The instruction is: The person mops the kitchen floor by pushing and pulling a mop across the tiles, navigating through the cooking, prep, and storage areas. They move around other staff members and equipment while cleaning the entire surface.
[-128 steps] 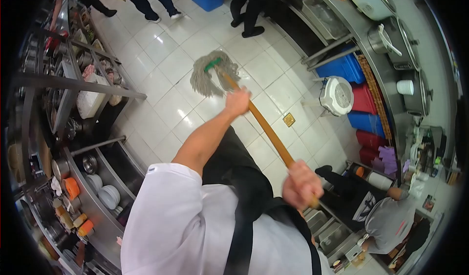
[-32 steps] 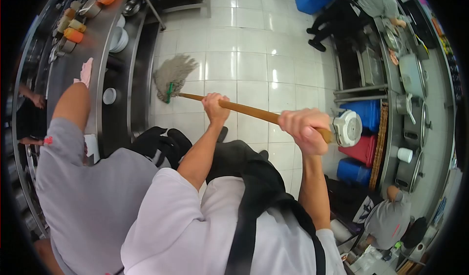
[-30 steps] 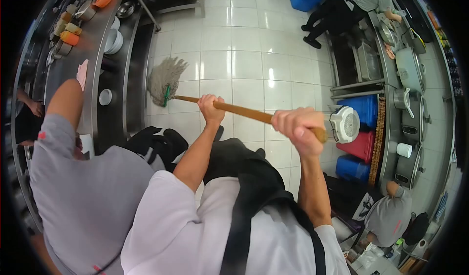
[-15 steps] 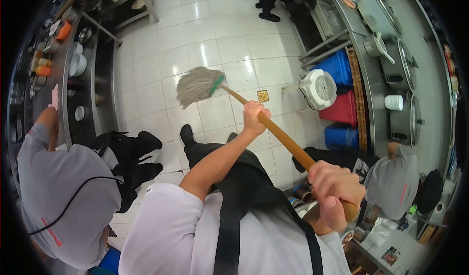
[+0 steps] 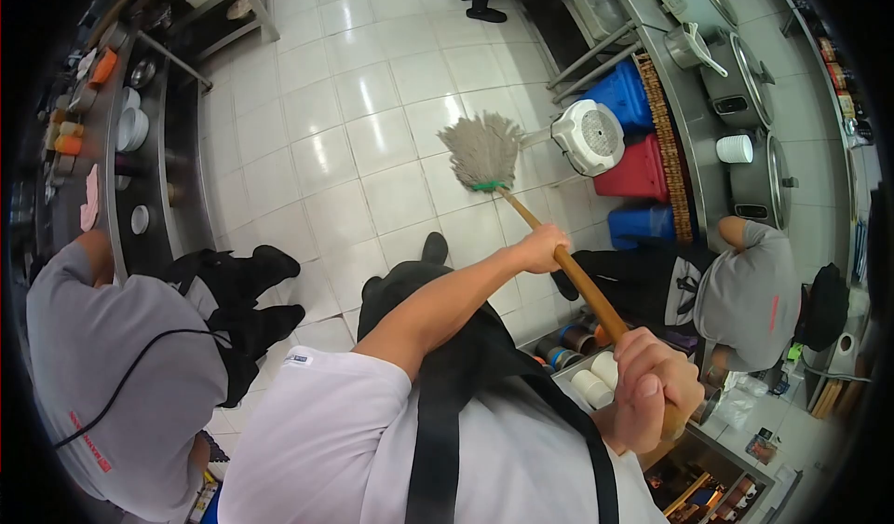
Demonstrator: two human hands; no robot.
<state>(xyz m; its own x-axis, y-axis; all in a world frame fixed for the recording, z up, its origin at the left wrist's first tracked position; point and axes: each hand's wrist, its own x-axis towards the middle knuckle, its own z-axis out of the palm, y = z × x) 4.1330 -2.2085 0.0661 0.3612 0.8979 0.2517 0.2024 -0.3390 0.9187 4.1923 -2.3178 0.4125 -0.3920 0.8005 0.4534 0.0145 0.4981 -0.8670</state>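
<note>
A mop (image 5: 482,149) with grey-beige strings and a green clamp rests on the tiled floor ahead of me, strings fanned out. Its wooden handle (image 5: 593,293) slants back toward my right side. My left hand (image 5: 543,247) is closed around the middle of the handle, arm stretched across my body. Near the top end, my right hand (image 5: 652,382) wraps round the same handle, thumb toward me. The mop strings lie close to the white round-topped appliance (image 5: 589,138), and the floor drain seen before is hidden behind the mop.
A co-worker in grey (image 5: 130,366) stands at the left steel counter (image 5: 154,189), another (image 5: 745,291) at the right one. Blue and red bins (image 5: 633,167) sit under the right counter. Farther off, a person's dark shoes (image 5: 486,14) show. Pots (image 5: 759,184) stand on the right.
The mop head has swept from left to right across the floor, toward the white appliance. My left hand has moved right and slightly down with the handle; both hands keep their grip.
</note>
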